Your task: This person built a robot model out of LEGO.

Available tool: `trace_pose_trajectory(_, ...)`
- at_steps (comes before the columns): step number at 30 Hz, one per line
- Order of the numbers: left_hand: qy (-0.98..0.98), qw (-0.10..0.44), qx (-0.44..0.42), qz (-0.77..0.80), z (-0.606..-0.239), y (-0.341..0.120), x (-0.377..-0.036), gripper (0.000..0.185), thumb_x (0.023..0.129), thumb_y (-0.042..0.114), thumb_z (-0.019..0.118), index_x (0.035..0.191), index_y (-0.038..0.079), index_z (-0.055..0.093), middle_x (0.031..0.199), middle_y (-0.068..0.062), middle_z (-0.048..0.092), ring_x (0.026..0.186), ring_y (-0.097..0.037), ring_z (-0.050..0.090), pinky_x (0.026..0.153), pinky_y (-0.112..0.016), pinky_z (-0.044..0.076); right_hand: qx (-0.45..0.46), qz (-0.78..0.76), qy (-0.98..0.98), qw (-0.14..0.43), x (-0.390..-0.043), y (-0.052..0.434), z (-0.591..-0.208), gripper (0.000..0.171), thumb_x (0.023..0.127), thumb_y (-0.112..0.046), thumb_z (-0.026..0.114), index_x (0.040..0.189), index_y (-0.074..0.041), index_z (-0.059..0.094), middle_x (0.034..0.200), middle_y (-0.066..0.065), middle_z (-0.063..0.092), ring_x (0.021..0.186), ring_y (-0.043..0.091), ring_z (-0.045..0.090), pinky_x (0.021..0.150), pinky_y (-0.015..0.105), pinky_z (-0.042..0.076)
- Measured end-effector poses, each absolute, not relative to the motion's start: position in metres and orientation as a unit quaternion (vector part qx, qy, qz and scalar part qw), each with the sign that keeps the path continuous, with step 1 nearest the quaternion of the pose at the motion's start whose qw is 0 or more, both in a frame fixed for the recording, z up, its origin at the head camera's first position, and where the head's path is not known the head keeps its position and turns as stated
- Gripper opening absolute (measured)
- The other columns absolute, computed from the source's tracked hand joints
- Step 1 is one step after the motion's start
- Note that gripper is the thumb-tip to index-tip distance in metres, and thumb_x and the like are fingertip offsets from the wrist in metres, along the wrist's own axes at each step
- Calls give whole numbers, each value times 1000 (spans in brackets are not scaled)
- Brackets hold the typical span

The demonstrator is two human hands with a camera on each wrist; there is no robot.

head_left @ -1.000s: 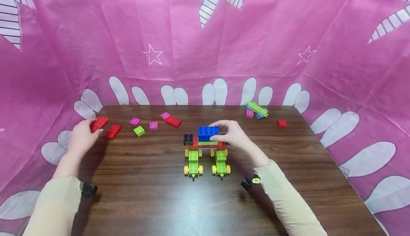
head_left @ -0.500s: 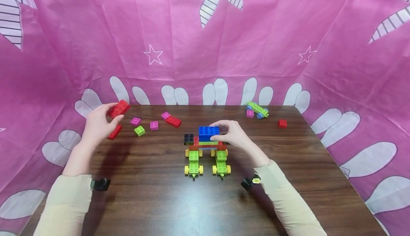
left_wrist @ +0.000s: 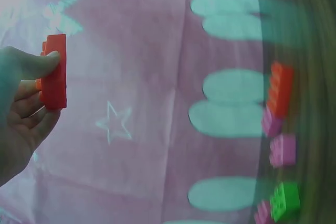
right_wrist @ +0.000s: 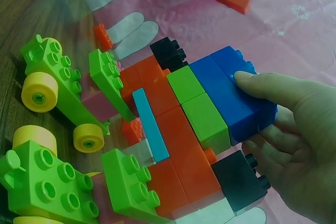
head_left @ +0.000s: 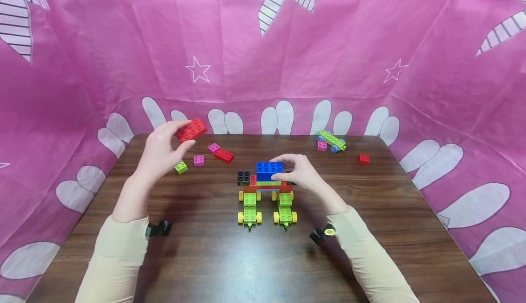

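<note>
My left hand [head_left: 159, 151] pinches a red eight-stud brick [head_left: 191, 130] between thumb and fingers, held up in the air over the table's back left. In the left wrist view the thumb lies on one face of the red brick [left_wrist: 54, 72]. My right hand [head_left: 298, 173] grips the blue brick [head_left: 269, 168] on top of a built brick model. Under the blue one, the right wrist view shows lime bricks [right_wrist: 202, 111], red bricks [right_wrist: 178, 148] and a thin light-blue piece [right_wrist: 150, 124]. Black bricks [head_left: 243, 177] stick out at the sides. Lime wheeled bases [head_left: 249, 211] with yellow wheels carry it.
A red brick [head_left: 223, 155], pink bricks [head_left: 199, 160] and a lime brick [head_left: 181, 167] lie at the back left, partly behind my left hand. Back right, a lime wheelbase with blue wheels [head_left: 332, 140] rests by a pink brick [head_left: 322, 146]; a small red brick [head_left: 363, 158] lies beyond.
My left hand has lifted the red brick off the table's left side and carried it right. The right hand has stayed on the blue brick.
</note>
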State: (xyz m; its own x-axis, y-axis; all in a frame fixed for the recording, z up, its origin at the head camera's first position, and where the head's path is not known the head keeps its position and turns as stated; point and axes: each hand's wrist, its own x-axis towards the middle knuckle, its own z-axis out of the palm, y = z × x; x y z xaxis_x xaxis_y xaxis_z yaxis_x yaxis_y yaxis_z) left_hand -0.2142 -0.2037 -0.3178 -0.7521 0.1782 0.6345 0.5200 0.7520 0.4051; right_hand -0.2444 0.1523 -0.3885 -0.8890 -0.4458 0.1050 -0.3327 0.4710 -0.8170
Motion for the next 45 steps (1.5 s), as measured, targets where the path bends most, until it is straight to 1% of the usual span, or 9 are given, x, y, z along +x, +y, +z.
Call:
trace_pose_trajectory(5,-882,281,-226,-302,-318,-179,-213,46,82,7,76,125,-1,61,116,-23,66,107,-38,58,92,-55,47,-226,-460,856,59,-244,153,-390,40,82,-22,80,119,-10,69,117,10,70,100,26,68,87,40,58)
trace_pose_trajectory(10,-881,252,-242,-319,-328,-158,-214,47,84,11,75,128,2,61,118,-19,65,106,-34,59,91,-52,49,-227,-463,855,58,-243,154,-391,40,82,-22,80,118,-10,69,117,10,70,100,26,68,87,40,58)
trace_pose_trajectory(14,-883,228,-251,-323,-337,-144,-215,46,85,13,75,128,4,61,119,-18,66,104,-32,59,88,-50,52,-231,-465,853,59,-243,154,-392,40,82,-24,80,118,-10,69,117,10,70,101,26,67,87,40,58)
trace_pose_trajectory(20,-886,197,-261,-330,-345,-127,-215,46,87,16,73,129,3,61,121,-18,65,109,-32,59,90,-50,53,-234,-470,849,63,-244,153,-392,40,82,-23,80,118,-10,69,117,10,70,101,26,68,85,39,58)
trace_pose_trajectory(26,-884,177,-280,-331,-354,-113,-215,46,89,19,71,130,3,60,122,-16,65,112,-31,59,95,-49,51,-237,-465,851,59,-244,153,-393,40,82,-23,80,119,-10,69,119,10,70,102,26,67,86,39,58)
trace_pose_trajectory(32,-882,162,-298,-327,-363,-103,-214,47,90,19,70,132,3,58,123,-15,65,113,-30,58,97,-48,50,-245,-469,847,58,-243,154,-392,40,83,-22,79,119,-8,68,116,11,71,101,27,68,85,39,58)
trace_pose_trajectory(40,-890,123,-294,-327,-373,-94,-213,50,91,24,69,136,6,56,125,-13,64,116,-27,56,99,-46,51,-244,-467,848,57,-242,156,-391,41,84,-22,78,120,-8,68,116,12,70,101,27,68,85,39,58)
trace_pose_trajectory(45,-891,119,-303,-318,-377,-91,-213,48,93,24,67,135,4,57,125,-13,64,116,-27,56,100,-46,49,-242,-467,849,58,-241,156,-390,42,84,-21,78,121,-8,67,116,12,70,101,27,68,85,39,59)
